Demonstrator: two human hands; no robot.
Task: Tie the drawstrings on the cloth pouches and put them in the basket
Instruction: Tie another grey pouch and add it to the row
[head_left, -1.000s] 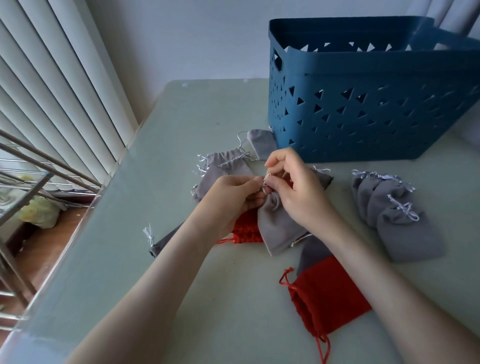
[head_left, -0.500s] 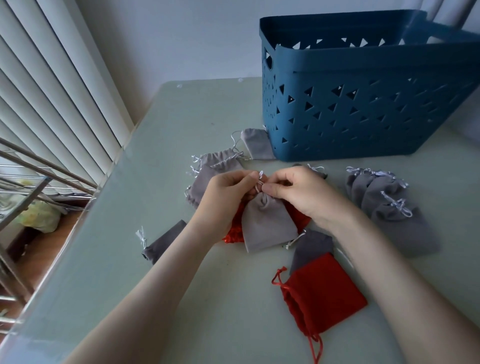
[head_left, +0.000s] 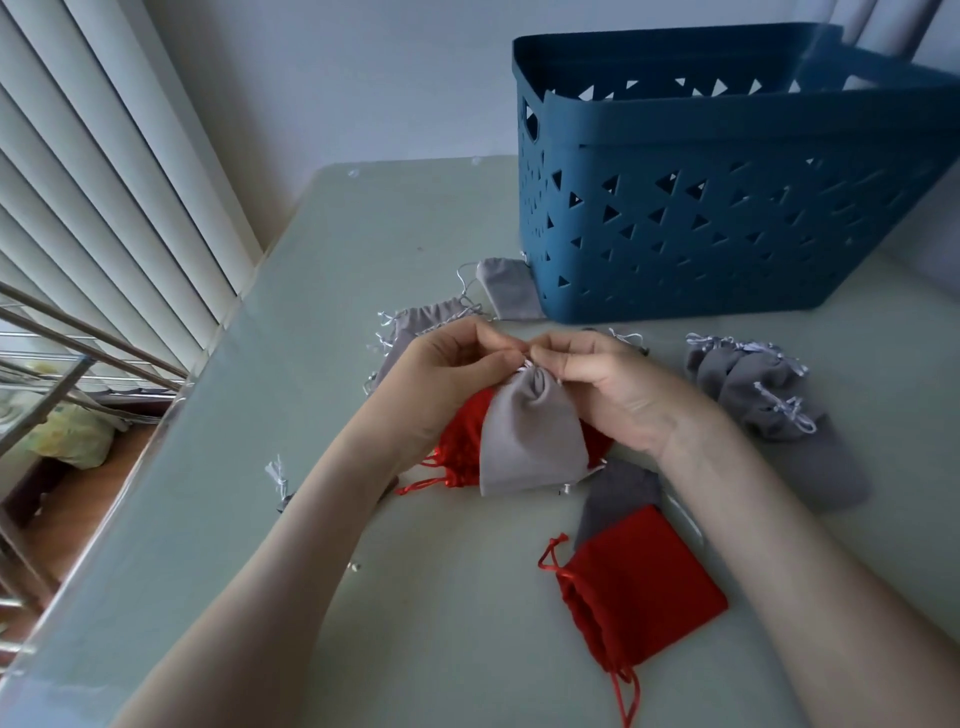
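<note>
Grey pouch (head_left: 530, 441) held neck-up, fingers (head_left: 493, 340) of left hand (head_left: 441, 369) and right hand (head_left: 602, 384) pinching its drawstring (head_left: 525, 365) close together, seemingly to tighten a knot before the basket (head_left: 727, 218).

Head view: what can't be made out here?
All head view.
Blue plastic basket: its floor, hidden by its near wall.
Light grey cloth pouch: whether its knot is tied; left hand and right hand cover the tiny drawstrings.
Red cloth pouch beneath: mostly under the grey one.
</note>
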